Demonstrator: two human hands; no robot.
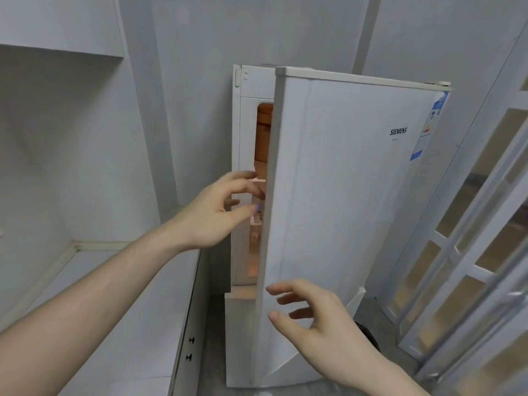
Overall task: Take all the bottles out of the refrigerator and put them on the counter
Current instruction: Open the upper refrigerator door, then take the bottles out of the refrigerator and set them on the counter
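A white refrigerator (243, 132) stands in the corner with its door (343, 181) a narrow gap ajar, warm light showing inside. Through the gap I make out a shelf and a bit of a blue-labelled item (259, 208); I cannot tell whether it is a bottle. My left hand (220, 210) reaches into the gap beside the door's edge, fingers spread, holding nothing. My right hand (317, 318) hovers in front of the door's lower edge, fingers apart and empty. The white counter (137, 295) runs along the left, under my left forearm.
Drawer fronts with small black knobs (191, 348) face the narrow floor strip between counter and refrigerator. A white upper cabinet (57, 24) hangs at top left. A glazed white folding door (471, 267) stands at right. A dark round object (367, 335) lies on the floor behind the door.
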